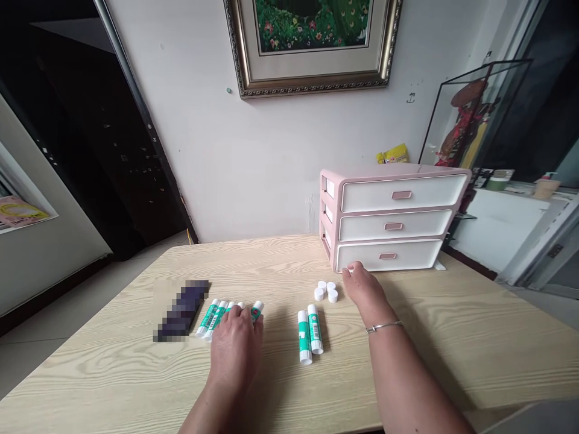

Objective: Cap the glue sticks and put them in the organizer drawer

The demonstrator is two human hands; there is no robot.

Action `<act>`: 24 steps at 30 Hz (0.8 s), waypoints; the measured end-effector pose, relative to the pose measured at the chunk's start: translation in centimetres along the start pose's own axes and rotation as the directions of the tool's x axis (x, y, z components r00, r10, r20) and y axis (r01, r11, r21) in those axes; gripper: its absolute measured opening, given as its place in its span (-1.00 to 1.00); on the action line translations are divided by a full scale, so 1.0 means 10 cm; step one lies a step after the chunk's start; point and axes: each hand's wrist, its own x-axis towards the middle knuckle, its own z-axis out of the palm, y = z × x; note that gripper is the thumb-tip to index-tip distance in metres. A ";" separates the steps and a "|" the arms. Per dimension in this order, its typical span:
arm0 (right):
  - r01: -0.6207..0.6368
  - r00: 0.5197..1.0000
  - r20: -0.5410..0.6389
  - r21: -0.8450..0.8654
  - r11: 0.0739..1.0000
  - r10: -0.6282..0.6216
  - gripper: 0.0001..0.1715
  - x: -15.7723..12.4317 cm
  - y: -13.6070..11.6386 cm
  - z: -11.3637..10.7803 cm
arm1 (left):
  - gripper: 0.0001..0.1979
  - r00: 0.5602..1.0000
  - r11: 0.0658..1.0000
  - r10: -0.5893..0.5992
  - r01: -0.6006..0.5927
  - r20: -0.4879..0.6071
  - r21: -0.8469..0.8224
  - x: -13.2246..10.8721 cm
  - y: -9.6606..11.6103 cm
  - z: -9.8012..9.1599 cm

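Note:
My left hand (pixel 236 340) is closed over the right end of a row of green-and-white glue sticks (pixel 208 317). Between its thumb and fingers is a tilted glue stick (pixel 257 310), its white end showing above the hand. The fingers hide part of the row. To the right, two glue sticks (pixel 304 339) lie side by side. Beyond them several small white caps (pixel 333 296) stand in a cluster. My right hand (pixel 365 294), with a bracelet on the wrist, is just right of the caps, thumb and forefinger slightly apart; nothing shows in it.
A pink-and-white drawer unit (pixel 392 226) stands at the back right, close beyond my right hand, all three drawers closed. A dark pixelated item (pixel 183 310) lies left of the row on the wooden table (pixel 136 374). A yellow packet (pixel 393 154) shows behind the drawers.

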 end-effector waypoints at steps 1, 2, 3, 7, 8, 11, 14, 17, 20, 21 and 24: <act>0.004 1.000 0.020 -0.015 1.000 -0.003 -0.57 0.02 0.03 0.02 | -0.68 1.000 0.999 -0.004 0.004 0.005 0.047 0.01 -0.03 0.04; 0.012 0.999 0.037 -0.025 1.000 -0.011 -0.57 0.04 0.06 0.04 | -0.69 1.000 0.997 -0.010 0.009 0.012 0.081 0.02 -0.05 0.07; 0.022 0.999 0.050 -0.031 0.999 -0.021 -0.58 0.05 0.09 0.07 | -0.69 1.000 0.994 -0.013 0.011 0.019 0.105 0.02 -0.07 0.11; 0.064 0.993 0.104 -0.037 0.997 -0.060 -0.55 0.10 0.15 0.19 | -0.70 0.999 0.987 -0.028 0.023 0.029 0.157 0.01 -0.07 0.22; 0.073 0.991 0.118 -0.035 0.997 -0.069 -0.54 0.11 0.15 0.22 | -0.70 0.999 0.986 -0.028 0.023 0.030 0.167 0.01 -0.06 0.23; 0.098 0.983 0.159 -0.020 0.995 -0.093 -0.51 0.13 0.15 0.27 | -0.71 0.999 0.982 -0.029 0.021 0.040 0.187 0.02 -0.04 0.23; 0.130 0.974 0.186 0.006 0.991 -0.129 -0.50 0.14 0.15 0.30 | -0.72 0.999 0.983 -0.028 0.024 0.021 0.180 0.04 -0.06 0.21; 0.148 0.973 0.173 0.023 0.989 -0.150 -0.49 0.15 0.14 0.30 | -0.70 0.999 0.992 -0.009 0.013 -0.034 0.122 0.03 -0.07 0.22; 0.143 0.984 0.107 0.018 0.990 -0.144 -0.47 0.12 0.11 0.24 | -0.67 0.998 0.998 0.057 -0.058 -0.034 -0.024 -0.03 0.04 0.26; 0.141 0.987 0.081 0.017 0.990 -0.142 -0.47 0.10 0.08 0.21 | -0.67 0.996 0.992 0.088 -0.089 -0.012 -0.086 -0.07 0.11 0.28; 0.148 0.989 -0.010 0.049 0.988 -0.148 -0.54 -0.01 -0.02 0.11 | -0.66 0.982 0.956 0.176 -0.153 0.073 -0.251 -0.19 0.40 0.31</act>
